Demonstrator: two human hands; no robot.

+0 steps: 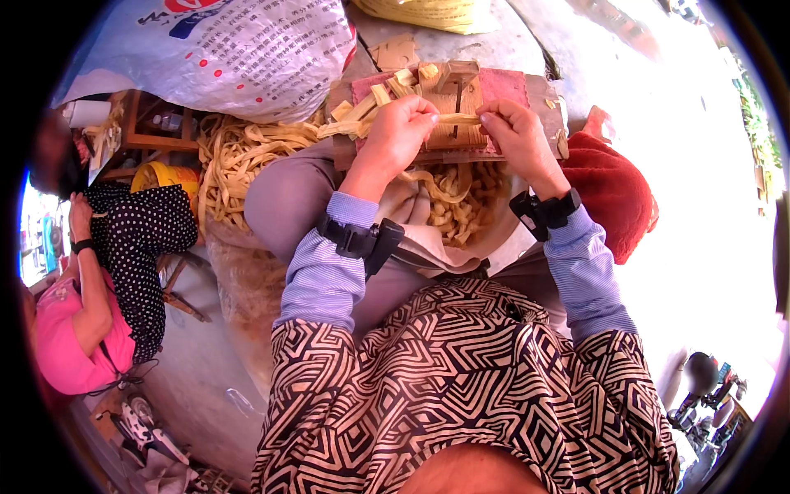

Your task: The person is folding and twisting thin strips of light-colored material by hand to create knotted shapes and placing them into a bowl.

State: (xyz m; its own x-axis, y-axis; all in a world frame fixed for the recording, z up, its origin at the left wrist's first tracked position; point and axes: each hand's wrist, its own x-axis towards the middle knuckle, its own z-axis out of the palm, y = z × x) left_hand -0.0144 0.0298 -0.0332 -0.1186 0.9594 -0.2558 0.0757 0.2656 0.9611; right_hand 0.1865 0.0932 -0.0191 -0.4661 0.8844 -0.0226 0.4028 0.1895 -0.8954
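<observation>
A pale yellow, flat strip [457, 119] is stretched sideways between my two hands, low over a wooden board [467, 81] resting near my knees. My left hand [393, 138] pinches it on the left, and more of the strip trails out past that hand. Thumb and fingers of my right hand [520, 140] close on the right end. The board carries pink-red cloth patches [504, 85] and a dark upright piece or slot [459, 82] in its middle, just beyond the strip. Several short folded yellow pieces [380, 93] lie at the board's left part.
Long strips are heaped [239, 160] on the left; curled pieces [461, 210] lie below the board. A printed white sack [239, 58] stands far left, a yellow bucket [167, 177] nearer. Another person in pink [78, 329] sits left. Red cloth [605, 193] covers something right.
</observation>
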